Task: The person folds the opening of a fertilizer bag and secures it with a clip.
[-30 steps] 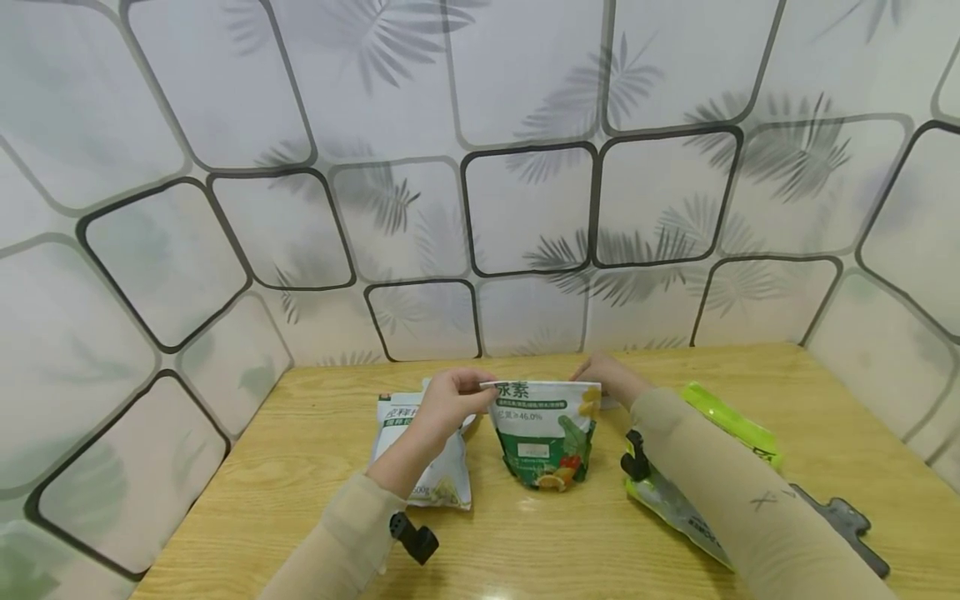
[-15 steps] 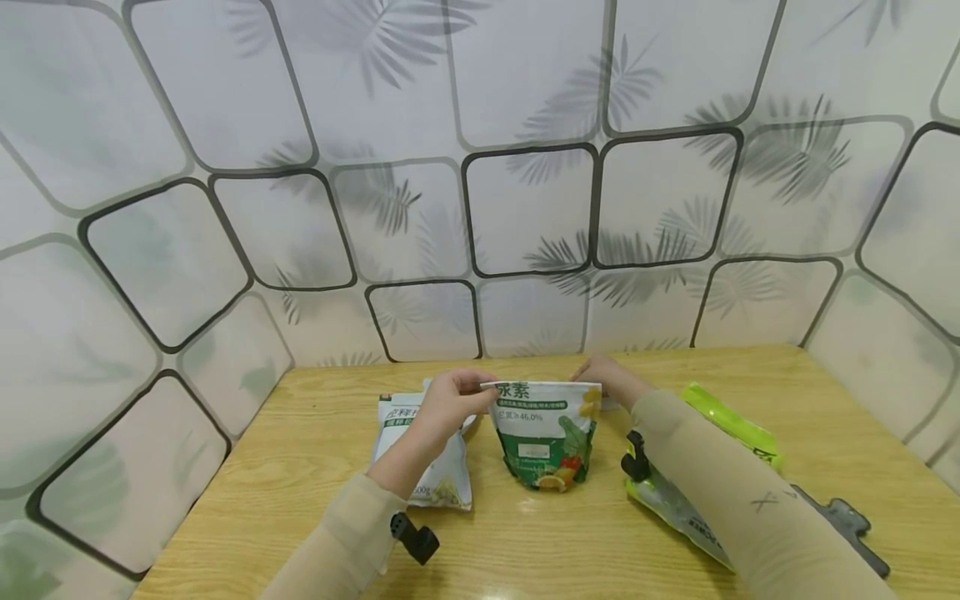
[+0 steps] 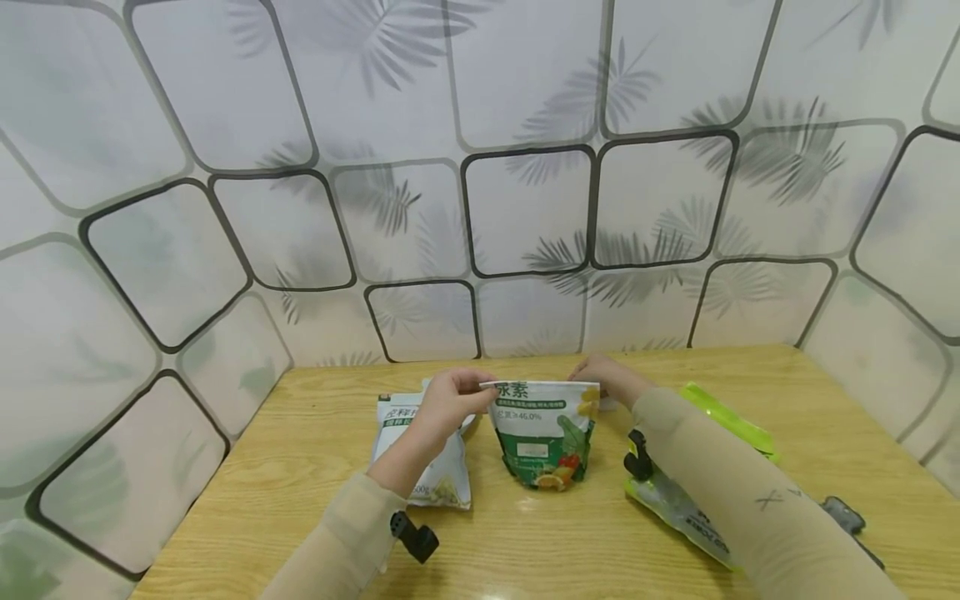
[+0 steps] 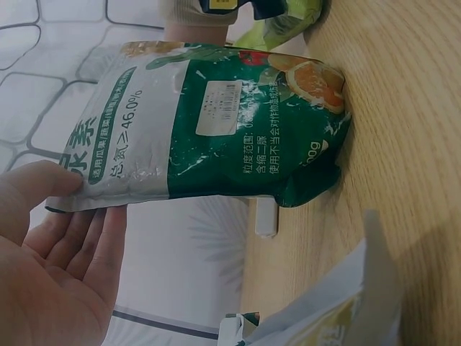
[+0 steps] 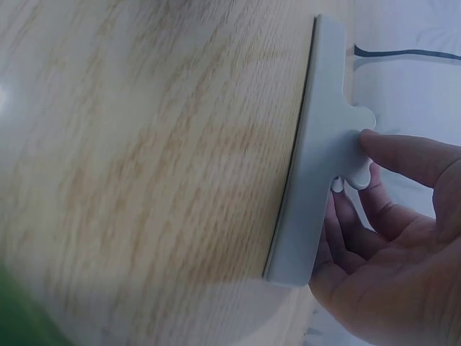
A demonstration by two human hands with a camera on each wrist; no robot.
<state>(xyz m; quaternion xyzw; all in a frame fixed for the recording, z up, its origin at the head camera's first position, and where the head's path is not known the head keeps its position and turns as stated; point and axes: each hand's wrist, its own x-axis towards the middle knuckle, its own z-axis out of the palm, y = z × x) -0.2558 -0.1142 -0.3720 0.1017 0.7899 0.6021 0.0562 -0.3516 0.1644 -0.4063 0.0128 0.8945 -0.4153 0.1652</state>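
A green and white fertilizer bag (image 3: 543, 433), printed with fruit and vegetables, stands upright mid-table. My left hand (image 3: 447, 400) pinches its top left corner between thumb and fingers; the left wrist view shows this hand (image 4: 65, 267) and the bag's printed front (image 4: 205, 130) close up. Behind the bag's right side is my right hand (image 3: 609, 382), its fingertips partly hidden in the head view. In the right wrist view, this hand (image 5: 396, 252) holds a white bag clip (image 5: 310, 158) by its handle, thumb on top. The clip is low at the table.
A white printed bag (image 3: 442, 483) lies left, partly behind my left forearm. To the right, a lime-green bag (image 3: 727, 425) lies under my right sleeve, with a grey clip (image 3: 843, 515) beside the forearm. Patterned cloth walls (image 3: 525, 208) enclose the wooden table (image 3: 300, 492).
My right forearm has shifted slightly and covers more of the grey clip. The left hand and the fertilizer bag look almost still.
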